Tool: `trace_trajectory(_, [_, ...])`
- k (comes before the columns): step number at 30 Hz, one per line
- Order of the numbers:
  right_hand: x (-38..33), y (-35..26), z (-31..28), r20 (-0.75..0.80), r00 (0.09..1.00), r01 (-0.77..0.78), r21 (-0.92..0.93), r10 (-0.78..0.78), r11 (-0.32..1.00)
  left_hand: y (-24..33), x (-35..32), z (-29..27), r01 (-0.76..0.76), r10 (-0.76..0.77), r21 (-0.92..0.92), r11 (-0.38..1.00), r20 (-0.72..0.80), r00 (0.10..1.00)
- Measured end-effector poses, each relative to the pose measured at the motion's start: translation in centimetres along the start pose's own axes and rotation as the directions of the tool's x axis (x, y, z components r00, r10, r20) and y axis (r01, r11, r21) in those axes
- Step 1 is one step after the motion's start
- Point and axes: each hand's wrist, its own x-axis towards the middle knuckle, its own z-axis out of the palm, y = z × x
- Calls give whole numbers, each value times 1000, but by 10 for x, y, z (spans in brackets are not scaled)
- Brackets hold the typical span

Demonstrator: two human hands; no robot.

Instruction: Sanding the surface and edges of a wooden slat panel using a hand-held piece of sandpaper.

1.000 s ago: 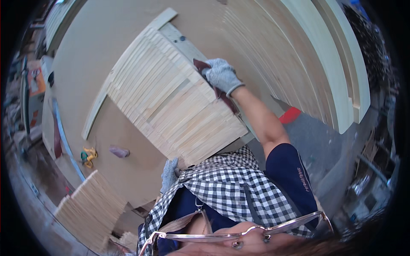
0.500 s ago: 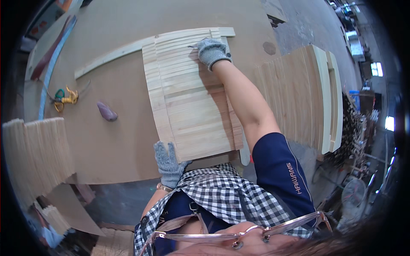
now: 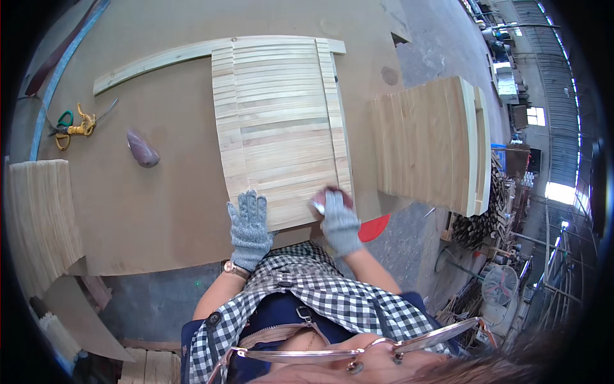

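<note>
A panel of pale wooden slats point(image 3: 281, 128) lies flat on the brown workbench point(image 3: 160, 192). My left hand point(image 3: 248, 225), in a grey knit glove, rests flat with fingers spread on the panel's near left corner. My right hand point(image 3: 338, 221), also gloved, presses a small dark red sanding block point(image 3: 332, 196) on the panel's near right corner, next to two loose slats along its right side. A long curved wooden strip point(image 3: 192, 52) lies along the panel's far edge.
A second stack of slats point(image 3: 428, 142) sits to the right, another point(image 3: 38, 217) at the left edge. Yellow-green scissors point(image 3: 73, 123) and a purplish lump point(image 3: 142, 150) lie on the bench's left. A red object point(image 3: 374, 227) shows below the bench edge.
My right hand has drawn the sanding block back from the panel's far edge to its near right corner. My left hand has moved up onto the panel's near left corner.
</note>
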Motion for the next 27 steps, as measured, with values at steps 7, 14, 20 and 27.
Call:
trace_trajectory(7, [36,30,-38,-210,970,134,22,-126,991,36,30,10,146,-146,0,989,57,988])
trace_trajectory(14, [39,32,9,-254,950,171,-63,-182,983,52,50,19,-135,168,-168,977,201,965])
trace_trajectory(20, [180,10,-56,-544,829,113,-58,-126,992,70,45,0,-151,196,-205,967,219,956])
trace_trajectory(27, [125,8,-59,-222,975,-52,-71,35,996,58,39,-3,-149,183,-193,970,171,968])
